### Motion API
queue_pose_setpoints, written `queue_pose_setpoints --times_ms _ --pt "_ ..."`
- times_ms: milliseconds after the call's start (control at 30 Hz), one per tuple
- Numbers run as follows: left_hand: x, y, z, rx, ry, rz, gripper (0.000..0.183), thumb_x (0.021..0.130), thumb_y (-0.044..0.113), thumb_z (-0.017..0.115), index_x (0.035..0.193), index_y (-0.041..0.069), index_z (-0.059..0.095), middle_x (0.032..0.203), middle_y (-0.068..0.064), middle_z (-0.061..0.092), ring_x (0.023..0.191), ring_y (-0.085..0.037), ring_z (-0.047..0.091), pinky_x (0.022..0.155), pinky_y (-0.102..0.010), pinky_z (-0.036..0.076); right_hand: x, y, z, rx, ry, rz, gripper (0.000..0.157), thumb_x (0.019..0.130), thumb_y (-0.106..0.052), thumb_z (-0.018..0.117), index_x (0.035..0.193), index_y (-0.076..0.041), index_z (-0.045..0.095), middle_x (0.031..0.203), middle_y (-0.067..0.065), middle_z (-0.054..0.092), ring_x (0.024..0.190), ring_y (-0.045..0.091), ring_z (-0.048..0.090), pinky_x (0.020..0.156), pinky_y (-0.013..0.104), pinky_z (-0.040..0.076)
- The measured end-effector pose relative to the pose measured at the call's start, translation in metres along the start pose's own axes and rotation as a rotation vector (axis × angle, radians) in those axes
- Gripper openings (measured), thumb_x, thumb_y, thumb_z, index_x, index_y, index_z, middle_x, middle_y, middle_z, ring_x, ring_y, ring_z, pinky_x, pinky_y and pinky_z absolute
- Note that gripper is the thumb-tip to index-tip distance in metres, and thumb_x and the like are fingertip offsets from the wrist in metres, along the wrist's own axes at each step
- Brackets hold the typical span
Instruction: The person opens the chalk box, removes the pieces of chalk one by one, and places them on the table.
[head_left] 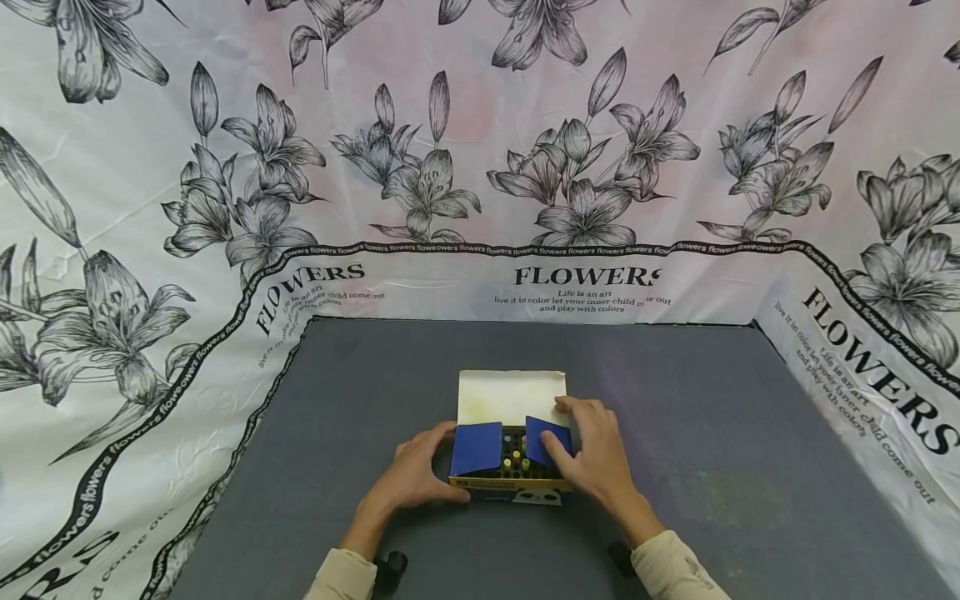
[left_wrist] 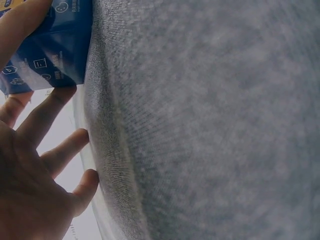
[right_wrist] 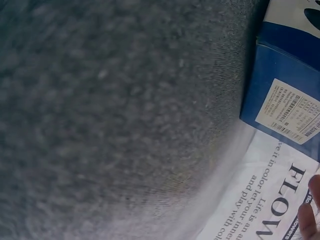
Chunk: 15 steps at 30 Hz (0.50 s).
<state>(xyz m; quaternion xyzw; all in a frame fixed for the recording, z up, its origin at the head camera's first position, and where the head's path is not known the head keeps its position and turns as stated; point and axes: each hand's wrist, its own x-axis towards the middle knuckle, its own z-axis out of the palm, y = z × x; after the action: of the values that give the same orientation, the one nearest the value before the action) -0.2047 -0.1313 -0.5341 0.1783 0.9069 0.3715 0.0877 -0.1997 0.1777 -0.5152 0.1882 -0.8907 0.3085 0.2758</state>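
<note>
A blue and yellow cardboard box [head_left: 480, 483] stands on the grey table in front of me. Its white-lined lid [head_left: 512, 398] is raised at the back. Between a left blue flap [head_left: 477, 448] and a right blue flap [head_left: 537, 440], several small yellow-tipped items [head_left: 516, 458] show; their kind is unclear. My left hand [head_left: 411, 473] grips the box's left side, thumb at the front, fingers toward the back. My right hand [head_left: 596, 446] has its thumb on the right flap and bent fingers by the lid's right edge. In the right wrist view, only fingertips [right_wrist: 309, 215] appear.
Grey cloth covers the table [head_left: 360, 367]. A white flower-printed sheet [head_left: 450, 283] rises behind it and along both sides. A printed white label [right_wrist: 289, 111] is stuck on the box's right end. Dark straps [head_left: 390, 571] show at both wrists.
</note>
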Motion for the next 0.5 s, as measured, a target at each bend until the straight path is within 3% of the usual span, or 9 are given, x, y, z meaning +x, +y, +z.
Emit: queue_pose_setpoints --times_ms 133,267,500 --pt "0.000 0.000 0.000 0.004 0.006 0.002 0.104 0.064 0.047 0.094 0.152 0.022 0.043 0.144 -0.004 0.060 0.136 -0.033 0.049 0.111 -0.066 0.025 -0.005 0.004 -0.002 0.074 -0.029 0.031 0.041 0.089 -0.012 0.063 0.129 -0.002 0.066 0.120 0.012 0.070 0.115 0.033 0.060 0.100 0.057 0.038" --pt "0.000 0.001 0.000 -0.003 0.012 0.002 0.103 0.064 0.046 0.095 0.151 0.024 0.044 0.144 -0.003 0.060 0.136 -0.033 0.049 0.111 -0.065 0.025 -0.009 0.006 -0.004 0.177 -0.065 0.100 0.043 0.091 -0.001 0.051 0.131 -0.004 0.065 0.126 0.012 0.068 0.120 0.033 0.058 0.104 0.055 0.033" --pt "0.001 0.001 0.000 -0.011 0.008 -0.005 0.102 0.063 0.045 0.095 0.150 0.026 0.045 0.144 -0.003 0.060 0.137 -0.032 0.049 0.111 -0.064 0.024 -0.012 0.009 -0.006 0.240 -0.118 0.190 0.045 0.094 0.000 0.048 0.135 -0.009 0.064 0.132 0.009 0.067 0.125 0.033 0.056 0.104 0.056 0.035"
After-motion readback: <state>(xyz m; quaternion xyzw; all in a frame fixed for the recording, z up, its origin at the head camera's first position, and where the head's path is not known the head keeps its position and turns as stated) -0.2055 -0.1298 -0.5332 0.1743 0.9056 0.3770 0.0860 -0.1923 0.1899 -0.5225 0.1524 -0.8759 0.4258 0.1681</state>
